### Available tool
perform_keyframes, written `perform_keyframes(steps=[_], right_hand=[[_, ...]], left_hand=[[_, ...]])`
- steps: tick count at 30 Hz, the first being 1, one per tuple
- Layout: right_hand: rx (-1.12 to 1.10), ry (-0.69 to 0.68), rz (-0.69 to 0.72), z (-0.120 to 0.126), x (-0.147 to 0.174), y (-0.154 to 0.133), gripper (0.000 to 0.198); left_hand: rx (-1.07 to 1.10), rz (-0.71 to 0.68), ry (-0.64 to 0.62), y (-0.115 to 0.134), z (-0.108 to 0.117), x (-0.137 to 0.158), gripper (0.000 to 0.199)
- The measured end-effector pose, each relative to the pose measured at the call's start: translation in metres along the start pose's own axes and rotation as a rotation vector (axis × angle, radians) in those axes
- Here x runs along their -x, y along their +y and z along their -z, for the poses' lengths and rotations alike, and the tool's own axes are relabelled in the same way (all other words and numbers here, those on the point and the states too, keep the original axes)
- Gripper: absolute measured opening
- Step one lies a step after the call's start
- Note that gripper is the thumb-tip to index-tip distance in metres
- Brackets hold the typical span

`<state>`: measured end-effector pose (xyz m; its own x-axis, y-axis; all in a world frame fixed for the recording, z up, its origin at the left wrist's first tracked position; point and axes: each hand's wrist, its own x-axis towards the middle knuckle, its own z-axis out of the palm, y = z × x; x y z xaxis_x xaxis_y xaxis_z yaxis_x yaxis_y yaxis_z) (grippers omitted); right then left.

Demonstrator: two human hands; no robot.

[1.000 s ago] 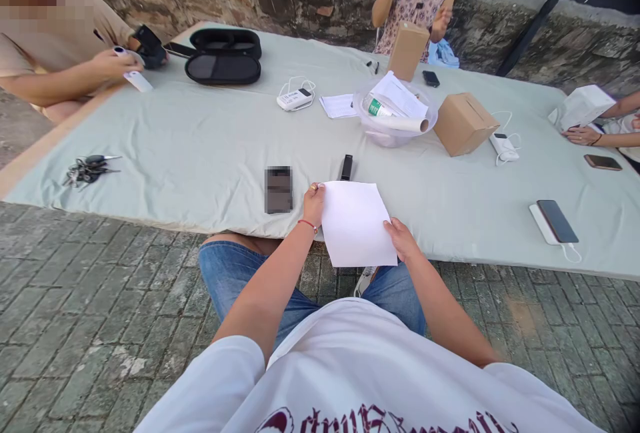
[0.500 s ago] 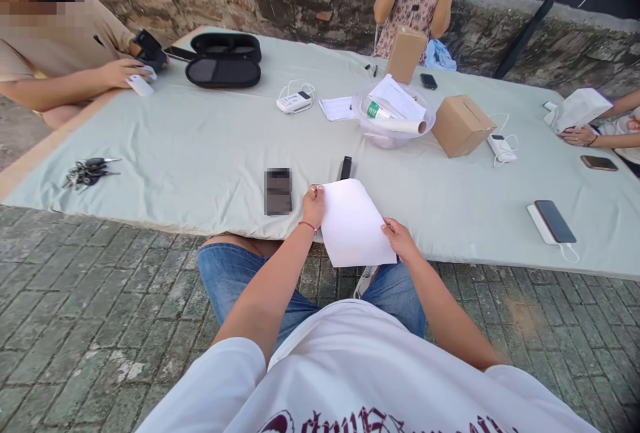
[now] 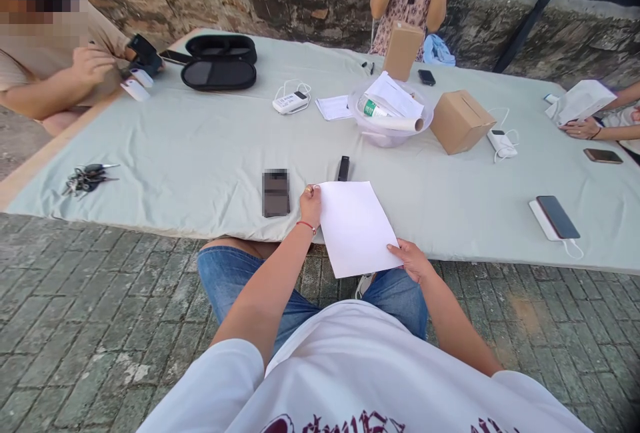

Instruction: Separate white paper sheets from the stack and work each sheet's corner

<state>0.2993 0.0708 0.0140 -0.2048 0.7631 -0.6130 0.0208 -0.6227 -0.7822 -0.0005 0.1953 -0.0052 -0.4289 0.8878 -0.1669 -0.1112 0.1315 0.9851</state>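
Note:
A blank white sheet of paper (image 3: 356, 229) spans the gap between my hands, over the table's near edge and my lap. My left hand (image 3: 311, 205) pinches its upper left edge, thumb on top. At the lower right corner my right hand (image 3: 411, 259) grips the sheet, with the thumb on top and the fingers partly beneath. Just beyond the sheet's top edge lies a small black bar-shaped object (image 3: 343, 168). Left of my left hand rests a dark rectangular object (image 3: 276, 193), blurred out by pixels.
On the cloth-covered table (image 3: 200, 146) stand a plastic bowl (image 3: 390, 134) of papers, a cardboard box (image 3: 463, 121) and an open black case (image 3: 219, 76). Keys (image 3: 89, 179) lie left; a phone on a white power bank (image 3: 555, 218) lies right. Other people sit around the table.
My right hand has moved down and right along the sheet to its lower corner. The sheet now lies flatter and more spread out. A person's hand at the left has lifted off a white object.

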Motion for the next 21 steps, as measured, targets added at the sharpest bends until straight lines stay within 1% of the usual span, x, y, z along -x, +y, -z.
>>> perform_keyframes(steps=[2, 4, 6, 8, 10, 12, 17, 21], right_hand=[[0.084, 0.047, 0.019, 0.001, 0.003, 0.005, 0.043], [0.199, 0.102, 0.069, 0.002, 0.004, 0.009, 0.039], [0.306, 0.145, 0.110, 0.004, 0.007, 0.011, 0.034], [0.356, 0.167, 0.124, 0.006, 0.011, 0.011, 0.030], [0.344, 0.171, 0.108, 0.008, 0.016, 0.011, 0.027], [0.304, 0.166, 0.076, 0.009, 0.021, 0.011, 0.026], [0.141, 0.136, -0.027, 0.012, 0.027, 0.019, 0.028], [0.072, 0.096, -0.065, 0.009, 0.028, 0.028, 0.028]], left_hand=[[-0.012, -0.006, -0.011, -0.001, 0.000, 0.000, 0.019], [-0.046, -0.019, -0.024, -0.001, -0.001, 0.002, 0.020], [-0.117, -0.045, -0.034, -0.001, -0.003, 0.003, 0.020], [-0.201, -0.075, -0.049, 0.000, -0.004, 0.004, 0.021], [-0.255, -0.082, -0.075, 0.003, -0.007, 0.005, 0.021], [-0.259, -0.052, -0.110, 0.007, -0.009, 0.005, 0.021], [-0.261, 0.114, -0.121, 0.018, -0.014, -0.007, 0.021], [-0.284, 0.181, -0.163, 0.024, -0.012, -0.018, 0.023]])
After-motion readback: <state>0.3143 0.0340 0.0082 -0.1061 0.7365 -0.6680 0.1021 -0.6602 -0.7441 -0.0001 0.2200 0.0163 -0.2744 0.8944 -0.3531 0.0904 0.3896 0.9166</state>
